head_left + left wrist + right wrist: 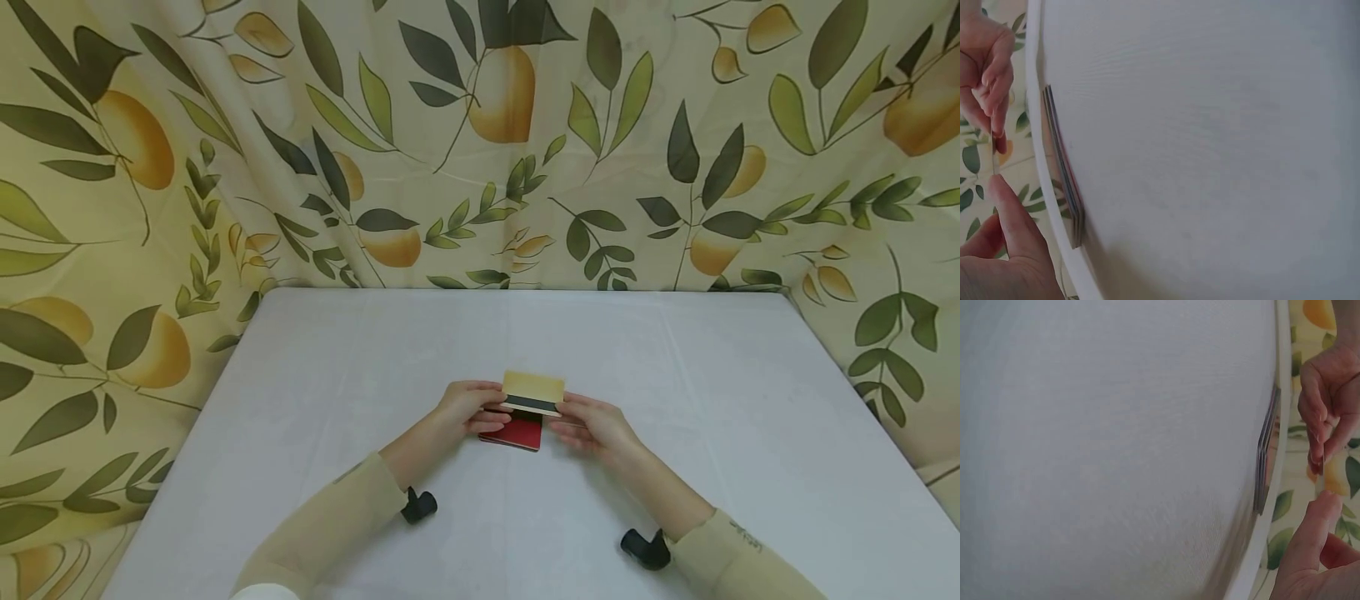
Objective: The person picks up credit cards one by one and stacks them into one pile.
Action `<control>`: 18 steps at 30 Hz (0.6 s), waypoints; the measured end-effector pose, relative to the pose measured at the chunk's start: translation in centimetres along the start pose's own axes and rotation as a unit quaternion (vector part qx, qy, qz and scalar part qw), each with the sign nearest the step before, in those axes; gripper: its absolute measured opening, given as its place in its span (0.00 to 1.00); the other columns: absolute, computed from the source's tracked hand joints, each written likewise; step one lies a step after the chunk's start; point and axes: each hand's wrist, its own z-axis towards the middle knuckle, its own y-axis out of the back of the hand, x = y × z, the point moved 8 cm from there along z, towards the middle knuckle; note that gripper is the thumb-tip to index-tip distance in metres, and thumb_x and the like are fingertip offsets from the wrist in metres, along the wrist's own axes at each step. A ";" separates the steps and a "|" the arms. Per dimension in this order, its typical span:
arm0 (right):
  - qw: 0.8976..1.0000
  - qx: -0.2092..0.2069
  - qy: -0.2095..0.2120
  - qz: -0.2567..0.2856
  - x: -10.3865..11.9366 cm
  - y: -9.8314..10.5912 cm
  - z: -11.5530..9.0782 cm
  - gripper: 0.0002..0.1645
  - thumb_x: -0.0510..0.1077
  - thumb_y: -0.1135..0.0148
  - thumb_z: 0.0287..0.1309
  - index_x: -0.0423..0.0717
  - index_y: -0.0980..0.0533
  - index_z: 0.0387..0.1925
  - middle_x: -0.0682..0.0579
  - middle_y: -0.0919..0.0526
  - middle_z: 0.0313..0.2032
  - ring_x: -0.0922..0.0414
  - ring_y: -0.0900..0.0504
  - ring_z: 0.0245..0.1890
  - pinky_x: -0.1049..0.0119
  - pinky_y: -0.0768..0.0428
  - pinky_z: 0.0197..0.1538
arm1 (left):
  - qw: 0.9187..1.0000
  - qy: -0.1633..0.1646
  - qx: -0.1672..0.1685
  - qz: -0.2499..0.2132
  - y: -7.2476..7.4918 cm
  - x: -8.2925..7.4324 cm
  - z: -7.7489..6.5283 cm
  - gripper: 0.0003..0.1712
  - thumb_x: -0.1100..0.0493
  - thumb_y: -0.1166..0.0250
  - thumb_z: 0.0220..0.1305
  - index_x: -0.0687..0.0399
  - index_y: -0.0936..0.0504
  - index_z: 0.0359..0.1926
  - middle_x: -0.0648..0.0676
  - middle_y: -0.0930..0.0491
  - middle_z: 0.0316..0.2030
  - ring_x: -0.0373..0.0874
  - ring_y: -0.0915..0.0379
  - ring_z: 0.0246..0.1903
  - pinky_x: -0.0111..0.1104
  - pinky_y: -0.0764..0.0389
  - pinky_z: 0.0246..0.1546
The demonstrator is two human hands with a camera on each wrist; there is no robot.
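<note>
Both hands hold up a yellow card (pixel 533 387) with a dark stripe near its lower edge, like a magnetic-stripe card. My left hand (pixel 467 407) pinches its left end, and my right hand (pixel 596 423) pinches the right end. Just below, a small stack of cards with a red one on top (pixel 522 434) lies on the table, partly hidden by the held card and the left fingers. Seen edge-on in the left wrist view, the stack (pixel 1063 165) shows several thin layers; the held card stands apart above it.
A white cloth covers the table (pixel 375 342). Behind it and at its sides hangs a curtain (pixel 450 192) printed with leaves and orange fruit. Small black devices (pixel 645 550) are strapped at both wrists, close over the tabletop.
</note>
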 end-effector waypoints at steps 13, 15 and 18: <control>0.999 -0.007 -0.011 -0.050 -1.8 -0.9 0.0 0.30 0.38 0.43 0.58 0.35 0.38 0.61 0.51 0.16 0.27 0.60 0.16 0.23 0.71 0.19 0.26 | 0.999 0.019 -0.025 0.015 1.9 1.8 -1.1 0.20 0.66 0.37 0.57 0.62 0.25 0.52 0.61 0.17 0.31 0.43 0.19 0.20 0.34 0.17 0.26; 0.998 -0.009 -0.010 -0.059 -2.0 -1.0 0.0 0.29 0.37 0.42 0.57 0.35 0.36 0.60 0.50 0.16 0.28 0.59 0.16 0.23 0.70 0.18 0.26 | 0.999 0.018 -0.027 0.020 2.0 1.9 -1.2 0.20 0.66 0.38 0.57 0.62 0.24 0.52 0.61 0.17 0.31 0.43 0.19 0.20 0.34 0.17 0.26; 0.997 -0.009 -0.007 -0.072 -2.1 -1.1 0.0 0.29 0.37 0.41 0.56 0.34 0.36 0.60 0.50 0.15 0.29 0.59 0.16 0.24 0.70 0.18 0.25 | 0.999 0.019 -0.031 0.023 2.3 2.2 -1.3 0.19 0.66 0.38 0.57 0.62 0.24 0.52 0.60 0.17 0.30 0.43 0.20 0.20 0.35 0.17 0.26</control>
